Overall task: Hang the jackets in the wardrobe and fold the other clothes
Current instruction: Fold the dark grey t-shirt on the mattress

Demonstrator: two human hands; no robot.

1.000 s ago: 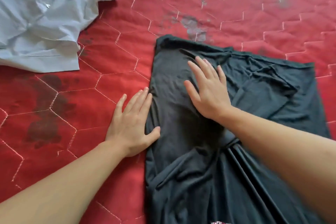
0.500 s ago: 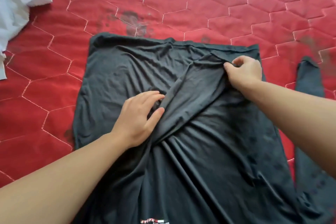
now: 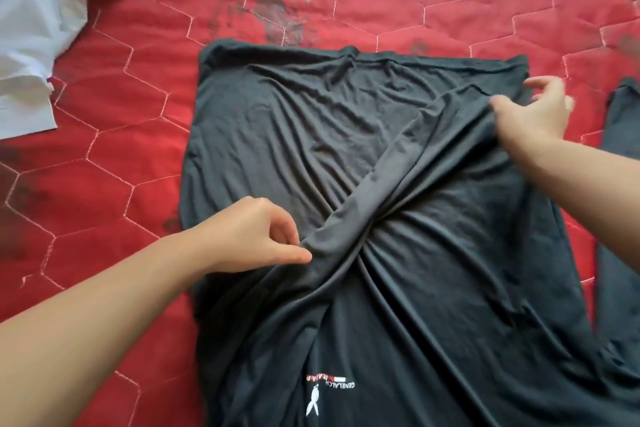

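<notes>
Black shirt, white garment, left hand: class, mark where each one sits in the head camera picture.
black shirt [image 3: 294, 121], head view, flat upper part of the cloth
white garment [image 3: 38, 10], head view, middle of its crumpled body
left hand [image 3: 252, 236], head view, back of the hand

A red quilted cover [image 3: 433, 0] fills the whole view, stitched in pale thread into a pattern of large hexagons. Dark, patchy stains [image 3: 277, 19] mark the fabric near the top centre, with further blotches along the left edge [image 3: 20, 191] and fainter ones toward the upper right. The stitching puckers the surface slightly, giving each hexagon a soft, padded look. Light is even and diffuse, casting only soft shadows. No walls, windows or furniture fall inside the view.
</notes>
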